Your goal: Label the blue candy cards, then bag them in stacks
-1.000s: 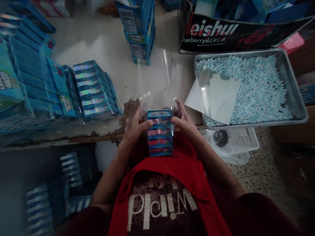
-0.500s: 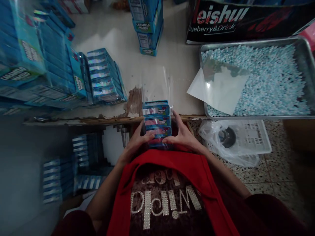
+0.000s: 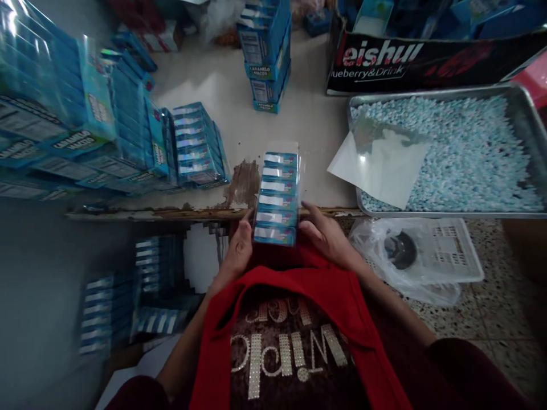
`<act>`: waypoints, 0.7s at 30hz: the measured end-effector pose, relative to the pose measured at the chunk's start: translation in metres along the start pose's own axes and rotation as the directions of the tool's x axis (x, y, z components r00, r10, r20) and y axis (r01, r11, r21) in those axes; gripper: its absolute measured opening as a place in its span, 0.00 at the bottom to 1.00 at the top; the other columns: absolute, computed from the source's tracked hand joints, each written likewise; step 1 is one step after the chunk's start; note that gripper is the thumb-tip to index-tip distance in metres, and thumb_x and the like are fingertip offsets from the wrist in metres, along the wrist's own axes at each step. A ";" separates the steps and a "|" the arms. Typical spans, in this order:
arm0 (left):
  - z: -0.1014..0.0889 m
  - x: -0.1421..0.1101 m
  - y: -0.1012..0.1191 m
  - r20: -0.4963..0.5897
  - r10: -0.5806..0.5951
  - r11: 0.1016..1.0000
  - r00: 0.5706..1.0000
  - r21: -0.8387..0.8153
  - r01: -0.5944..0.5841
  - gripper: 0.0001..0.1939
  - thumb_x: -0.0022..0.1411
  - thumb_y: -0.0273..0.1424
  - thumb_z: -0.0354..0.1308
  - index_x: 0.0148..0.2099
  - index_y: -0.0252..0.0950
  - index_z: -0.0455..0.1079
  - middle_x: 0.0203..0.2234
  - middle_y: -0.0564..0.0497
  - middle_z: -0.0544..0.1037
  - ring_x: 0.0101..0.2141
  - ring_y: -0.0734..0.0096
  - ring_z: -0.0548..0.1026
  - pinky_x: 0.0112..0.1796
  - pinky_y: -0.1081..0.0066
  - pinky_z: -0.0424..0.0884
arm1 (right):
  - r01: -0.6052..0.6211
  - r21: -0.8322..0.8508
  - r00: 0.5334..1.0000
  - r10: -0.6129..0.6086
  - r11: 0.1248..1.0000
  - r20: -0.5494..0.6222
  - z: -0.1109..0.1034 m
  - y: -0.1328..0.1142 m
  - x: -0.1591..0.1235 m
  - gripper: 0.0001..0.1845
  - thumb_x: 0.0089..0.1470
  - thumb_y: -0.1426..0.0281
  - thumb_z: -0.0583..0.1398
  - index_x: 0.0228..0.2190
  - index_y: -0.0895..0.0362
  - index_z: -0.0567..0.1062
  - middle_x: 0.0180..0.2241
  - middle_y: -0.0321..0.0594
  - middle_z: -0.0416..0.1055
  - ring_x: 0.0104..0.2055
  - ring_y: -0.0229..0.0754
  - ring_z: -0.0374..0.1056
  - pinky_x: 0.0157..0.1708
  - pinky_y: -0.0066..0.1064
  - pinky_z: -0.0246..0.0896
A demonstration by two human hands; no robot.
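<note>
A pack of candy boxes point(image 3: 277, 193), a row of several small blue boxes in clear plastic wrap, juts over the table's near edge. It is held between both hands. My left hand point(image 3: 239, 250) is closed against its left side near the bottom, with the thumb up along the wrap. My right hand point(image 3: 327, 239) grips the right side, its thumb by the lower corner and its index finger stretched forward. The fingertips beneath the pack are hidden.
Wrapped blue packs point(image 3: 199, 145) and bigger stacks stand at left; another stack point(image 3: 265, 68) is further back. At right, a metal tray point(image 3: 448, 214) holds pale-blue candies and a sheet of paper point(image 3: 384, 165), before a black carton point(image 3: 397, 65). Below is a white crate point(image 3: 461, 250).
The pack has moved forward, away from my body, and tilted so its full row of boxes shows. My thumbs have shifted from its near face to its sides. The view has moved slightly.
</note>
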State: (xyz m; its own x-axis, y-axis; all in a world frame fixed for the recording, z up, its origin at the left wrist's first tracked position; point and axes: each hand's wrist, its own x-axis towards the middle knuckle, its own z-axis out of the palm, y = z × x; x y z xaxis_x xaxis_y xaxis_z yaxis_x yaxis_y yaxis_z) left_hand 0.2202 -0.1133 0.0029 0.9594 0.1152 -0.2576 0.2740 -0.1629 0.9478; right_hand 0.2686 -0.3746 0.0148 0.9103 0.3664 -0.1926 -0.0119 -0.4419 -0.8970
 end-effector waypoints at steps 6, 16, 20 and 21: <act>-0.018 0.010 -0.025 0.014 0.261 0.899 0.965 0.361 -0.248 0.56 0.53 0.52 0.77 0.77 0.36 0.64 0.69 0.36 0.74 0.68 0.41 0.73 0.68 0.50 0.71 | 0.202 -0.282 0.969 -0.234 0.938 -0.083 0.016 0.037 0.000 0.68 0.42 0.50 0.81 0.76 0.52 0.59 0.66 0.55 0.72 0.66 0.65 0.72 0.65 0.57 0.70; 0.016 0.020 -0.039 0.075 0.408 0.843 0.910 0.352 -0.407 0.31 0.72 0.40 0.62 0.72 0.38 0.72 0.63 0.42 0.81 0.61 0.52 0.81 0.61 0.60 0.79 | 0.108 -0.441 0.942 -0.233 0.891 -0.240 0.053 0.032 -0.005 0.48 0.58 0.65 0.64 0.76 0.55 0.60 0.44 0.47 0.85 0.43 0.55 0.82 0.45 0.43 0.78; 0.010 0.023 -0.036 0.139 0.383 0.871 0.913 0.274 -0.407 0.39 0.70 0.46 0.65 0.77 0.39 0.65 0.68 0.40 0.76 0.68 0.49 0.75 0.68 0.56 0.72 | 0.030 -0.391 0.977 -0.109 0.920 -0.182 0.025 0.028 -0.005 0.47 0.58 0.60 0.68 0.75 0.51 0.64 0.49 0.50 0.85 0.51 0.61 0.81 0.53 0.52 0.77; 0.005 0.025 -0.032 0.156 0.351 0.893 0.923 0.240 -0.380 0.49 0.64 0.50 0.71 0.80 0.39 0.60 0.71 0.39 0.72 0.71 0.46 0.71 0.70 0.53 0.70 | 0.040 -0.314 0.988 -0.086 0.949 -0.132 0.015 0.028 -0.004 0.51 0.56 0.56 0.71 0.75 0.49 0.63 0.55 0.51 0.82 0.57 0.63 0.79 0.57 0.55 0.75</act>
State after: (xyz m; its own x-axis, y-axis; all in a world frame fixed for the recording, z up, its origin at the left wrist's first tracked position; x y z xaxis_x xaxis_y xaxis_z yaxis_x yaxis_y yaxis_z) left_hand 0.2356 -0.1104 -0.0351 0.9924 -0.1035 0.0659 -0.1040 -0.4249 0.8993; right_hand 0.2580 -0.3764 -0.0156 0.9547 0.2914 -0.0608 0.1552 -0.6614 -0.7338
